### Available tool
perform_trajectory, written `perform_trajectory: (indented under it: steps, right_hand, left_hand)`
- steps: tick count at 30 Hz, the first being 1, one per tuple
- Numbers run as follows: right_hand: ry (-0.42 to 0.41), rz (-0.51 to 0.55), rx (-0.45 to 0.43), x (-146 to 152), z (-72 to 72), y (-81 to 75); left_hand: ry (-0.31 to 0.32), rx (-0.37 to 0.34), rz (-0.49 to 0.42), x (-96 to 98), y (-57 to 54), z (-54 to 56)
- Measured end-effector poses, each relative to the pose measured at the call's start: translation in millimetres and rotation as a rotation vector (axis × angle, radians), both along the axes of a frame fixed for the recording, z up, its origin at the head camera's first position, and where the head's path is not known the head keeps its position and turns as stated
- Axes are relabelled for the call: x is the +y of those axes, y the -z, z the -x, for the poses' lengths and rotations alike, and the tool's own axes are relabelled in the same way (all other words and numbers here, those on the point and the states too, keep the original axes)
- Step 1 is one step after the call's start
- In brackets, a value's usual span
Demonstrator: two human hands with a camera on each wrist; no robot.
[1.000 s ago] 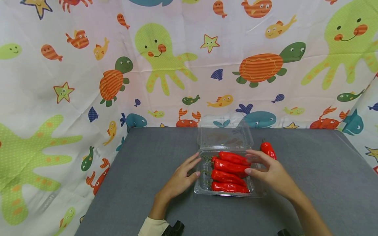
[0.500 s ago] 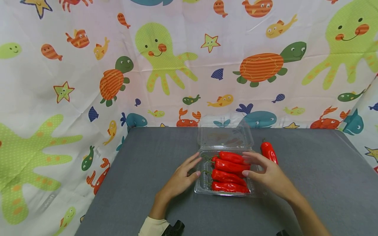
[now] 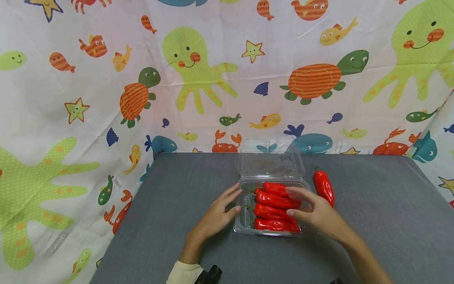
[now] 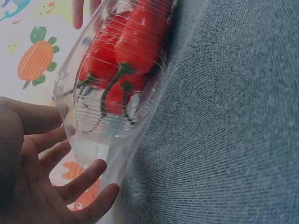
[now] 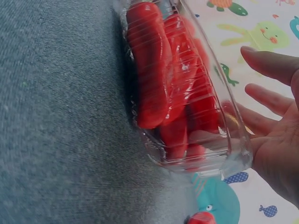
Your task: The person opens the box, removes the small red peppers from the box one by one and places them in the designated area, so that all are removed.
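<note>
At least four red peppers (image 3: 276,201) lie side by side in one clear plastic clamshell container (image 3: 267,234), any beneath them uncountable, its single lid (image 3: 271,165) open behind. The person's right grip (image 3: 317,213), relaxed and empty, hovers over their tips; the left grip (image 3: 218,211), likewise unclenched, waits by the left wall. Arranging appears in hand; the next move likely calls for pinching the one loose pepper (image 3: 324,187) just right of the container on the gray surface (image 3: 191,177).

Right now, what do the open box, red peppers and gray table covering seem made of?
Open box: likely thin clear plastic; see-through, glossy ribbed walls. Red peppers: smooth, shiny; real flesh or plastic, I can't tell. Gray table covering: probably matte woven fabric, from its fine ribbed grain.
</note>
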State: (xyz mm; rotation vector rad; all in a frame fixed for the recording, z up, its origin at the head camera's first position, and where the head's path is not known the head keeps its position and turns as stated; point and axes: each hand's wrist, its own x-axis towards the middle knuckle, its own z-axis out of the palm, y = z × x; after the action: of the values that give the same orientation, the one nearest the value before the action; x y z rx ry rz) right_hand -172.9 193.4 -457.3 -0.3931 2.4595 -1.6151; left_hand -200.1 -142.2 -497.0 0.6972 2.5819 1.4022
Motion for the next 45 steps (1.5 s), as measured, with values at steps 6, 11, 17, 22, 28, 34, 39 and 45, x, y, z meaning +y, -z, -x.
perform_trajectory:
  steps: [6, 11, 17, 22, 28, 34, 39, 45]
  right_hand:
    - [-0.015, 0.013, -0.008, -2.8, 1.1, 3.5]
    - [-0.012, 0.0, -0.004, -3.5, 1.8, 4.0]
    - [0.013, -0.071, 0.045, -2.6, 2.6, 3.4]
    - [0.025, -0.095, 0.07, -2.8, 3.3, 3.3]
    - [0.031, -0.168, 0.112, -3.9, 4.7, 4.6]
    - [0.039, -0.236, 0.136, -4.5, 5.4, 6.6]
    - [0.049, -0.274, 0.162, -5.3, 4.6, 5.7]
    - [0.059, -0.277, 0.126, -5.0, 3.7, 2.4]
  left_hand:
    - [0.004, 0.002, 0.001, 0.5, -2.0, -0.7]
    - [0.005, 0.003, 0.004, 0.4, -2.5, -0.8]
    - [0.005, -0.004, 0.001, 0.1, -2.9, -0.8]
    - [0.006, -0.012, 0.0, 0.4, -5.1, -1.6]
    - [0.007, -0.006, 0.004, 0.2, -4.2, -1.2]
    - [0.009, -0.004, 0.0, 0.0, -2.7, -0.6]
    - [0.005, -0.01, -0.009, 0.5, -2.6, 0.1]
    - [0.004, -0.007, -0.008, 0.7, -3.0, -0.2]
